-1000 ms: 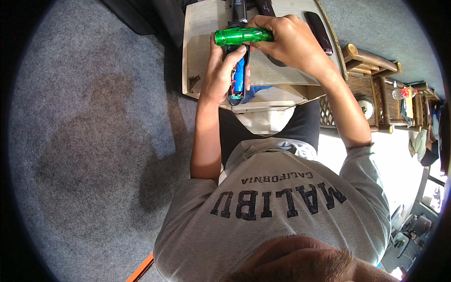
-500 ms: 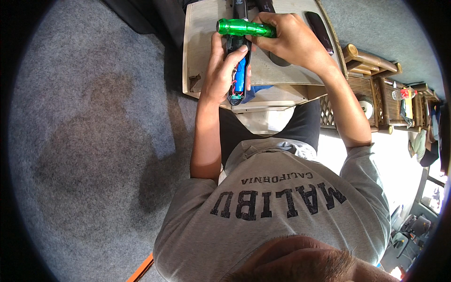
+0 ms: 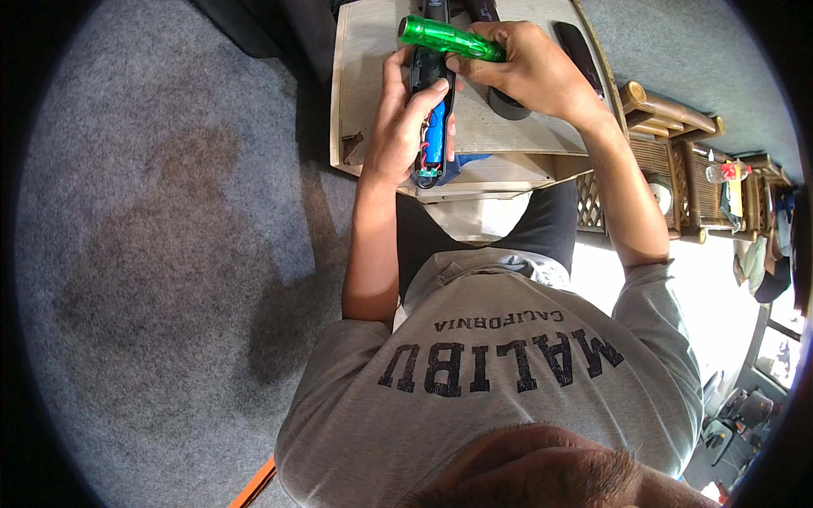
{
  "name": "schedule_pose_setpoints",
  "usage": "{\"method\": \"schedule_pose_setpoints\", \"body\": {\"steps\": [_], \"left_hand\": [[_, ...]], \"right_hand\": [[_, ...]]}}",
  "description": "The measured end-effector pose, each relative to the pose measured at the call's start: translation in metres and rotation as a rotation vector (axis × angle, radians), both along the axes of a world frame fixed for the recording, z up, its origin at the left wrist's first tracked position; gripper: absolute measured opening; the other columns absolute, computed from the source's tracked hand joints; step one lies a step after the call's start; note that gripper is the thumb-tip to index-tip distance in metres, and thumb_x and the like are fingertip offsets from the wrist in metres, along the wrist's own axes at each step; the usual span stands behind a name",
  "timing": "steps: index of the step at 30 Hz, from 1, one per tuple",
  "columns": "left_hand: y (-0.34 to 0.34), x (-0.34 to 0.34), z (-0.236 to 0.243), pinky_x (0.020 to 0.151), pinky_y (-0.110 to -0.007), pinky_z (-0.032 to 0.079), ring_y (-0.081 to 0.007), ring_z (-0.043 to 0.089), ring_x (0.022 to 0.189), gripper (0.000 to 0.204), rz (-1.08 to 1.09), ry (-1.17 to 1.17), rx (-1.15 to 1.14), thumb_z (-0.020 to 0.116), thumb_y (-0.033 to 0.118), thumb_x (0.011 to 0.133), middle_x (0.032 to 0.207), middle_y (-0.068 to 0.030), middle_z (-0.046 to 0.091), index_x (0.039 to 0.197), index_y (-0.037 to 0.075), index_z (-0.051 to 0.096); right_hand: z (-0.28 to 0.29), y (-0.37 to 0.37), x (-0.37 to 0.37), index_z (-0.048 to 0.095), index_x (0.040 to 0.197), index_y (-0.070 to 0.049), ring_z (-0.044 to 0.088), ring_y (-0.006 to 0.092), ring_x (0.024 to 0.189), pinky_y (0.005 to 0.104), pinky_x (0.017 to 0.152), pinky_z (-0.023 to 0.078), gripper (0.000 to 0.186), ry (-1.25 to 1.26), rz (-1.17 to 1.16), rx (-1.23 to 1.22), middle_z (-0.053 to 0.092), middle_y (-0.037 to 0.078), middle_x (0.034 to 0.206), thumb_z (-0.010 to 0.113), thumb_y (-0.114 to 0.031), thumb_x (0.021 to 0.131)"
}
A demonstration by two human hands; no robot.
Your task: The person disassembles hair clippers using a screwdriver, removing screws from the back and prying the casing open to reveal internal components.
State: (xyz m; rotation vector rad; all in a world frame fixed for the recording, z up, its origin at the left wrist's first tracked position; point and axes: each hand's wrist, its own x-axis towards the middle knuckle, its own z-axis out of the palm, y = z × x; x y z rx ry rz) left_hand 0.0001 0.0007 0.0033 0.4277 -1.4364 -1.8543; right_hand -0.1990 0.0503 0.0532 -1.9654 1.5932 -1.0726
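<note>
My left hand (image 3: pixel 405 127) is closed around a slim black device (image 3: pixel 428 72) with its housing opened, the thumb lying across it. Inside the near half of the device sit a blue cylindrical battery (image 3: pixel 436 135), red wires and a small green circuit board (image 3: pixel 428 173). In my right hand (image 3: pixel 538 72) is a screwdriver (image 3: pixel 449 38) with a translucent green handle, gripped at its right end. The handle's blunt end points left, above the far part of the device. The screwdriver's shaft is hidden behind my fingers.
Both hands are over a pale wooden table (image 3: pixel 364 102). Dark elongated items lie on it, one (image 3: pixel 577 55) by the right edge. A blue cloth (image 3: pixel 461 167) shows below the tabletop's front edge. Bamboo furniture (image 3: pixel 669 110) with a plastic bottle (image 3: pixel 724 173) stands to the right.
The screwdriver handle has tilted, its left end shifting slightly farther away and to the right. My right hand has turned a little with it. My left hand keeps its hold on the device.
</note>
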Motion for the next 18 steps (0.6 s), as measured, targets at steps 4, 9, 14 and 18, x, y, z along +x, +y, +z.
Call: {"method": "schedule_pose_setpoints", "body": {"steps": [4,9,14,18], "left_hand": [[0.0014,0.0005,0.0017,0.044,-0.030,0.056,-0.0152,0.063,0.066,0.046,0.003,-0.017,-0.001,0.052,0.014,0.104,0.111,-0.0189,0.063,0.145,0.005,0.035],[0.0008,0.0008,0.0020,0.043,-0.031,0.056,-0.0151,0.063,0.066,0.044,0.002,-0.017,-0.012,0.052,0.014,0.104,0.112,-0.0190,0.062,0.144,0.005,0.035],[0.0010,0.0002,-0.0013,0.043,-0.031,0.056,-0.0152,0.063,0.065,0.046,0.004,0.002,0.002,0.053,0.013,0.104,0.112,-0.0190,0.062,0.144,0.005,0.034],[0.0007,0.0002,-0.0023,0.043,-0.031,0.056,-0.0157,0.064,0.065,0.047,0.000,-0.013,0.015,0.053,0.013,0.104,0.110,-0.0181,0.063,0.145,0.009,0.032]], "right_hand": [[0.0034,0.0026,0.0010,0.076,0.106,-0.001,0.052,0.0059,0.068,0.0288,0.064,0.047,0.025,0.035,-0.052,0.018,0.067,0.001,0.071,0.075,-0.024,0.097],[0.0018,0.0020,-0.0017,0.076,0.108,-0.001,0.050,0.0063,0.066,0.0289,0.062,0.045,0.026,0.049,-0.043,0.028,0.066,0.002,0.070,0.075,-0.024,0.097],[0.0047,0.0040,0.0019,0.075,0.109,-0.001,0.049,0.0060,0.066,0.0296,0.061,0.044,0.025,0.122,-0.064,-0.002,0.065,0.003,0.069,0.075,-0.023,0.097],[0.0000,0.0025,0.0013,0.074,0.107,-0.001,0.051,0.0083,0.064,0.0318,0.061,0.045,0.024,0.082,-0.053,-0.037,0.063,0.005,0.067,0.076,-0.022,0.096]]}}
